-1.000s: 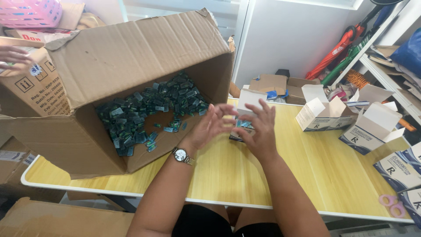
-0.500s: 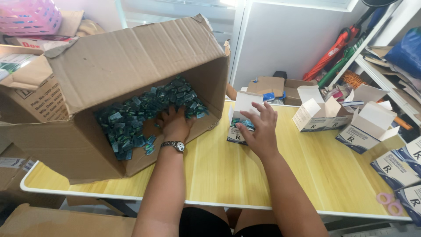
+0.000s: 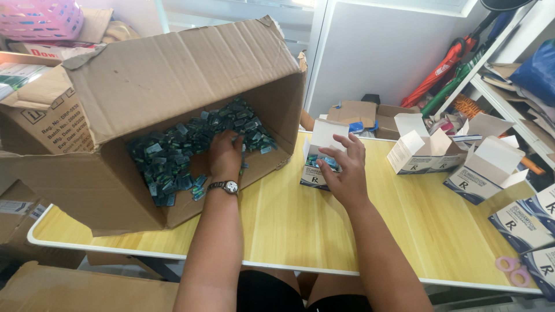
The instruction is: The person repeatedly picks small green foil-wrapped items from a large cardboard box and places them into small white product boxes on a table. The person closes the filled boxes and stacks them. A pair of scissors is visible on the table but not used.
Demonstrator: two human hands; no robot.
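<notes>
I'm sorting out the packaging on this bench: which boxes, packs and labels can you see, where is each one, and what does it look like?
Large carton: tipped on its side, table's left; brown cardboard.
Small packets: heaped inside it under the left hand; dark green-blue.
Open small box: beside the right hand; white and blue.
More small boxes: table's right, flaps up; white and blue.
Labelled carton: far left; brown, printed panel.

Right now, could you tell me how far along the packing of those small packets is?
Early on. Closed white cartons lie at the table's right edge. The left hand digs into the green packets in the big cardboard box; the right hand steadies an open carton. Many packets and several open cartons remain.
</notes>
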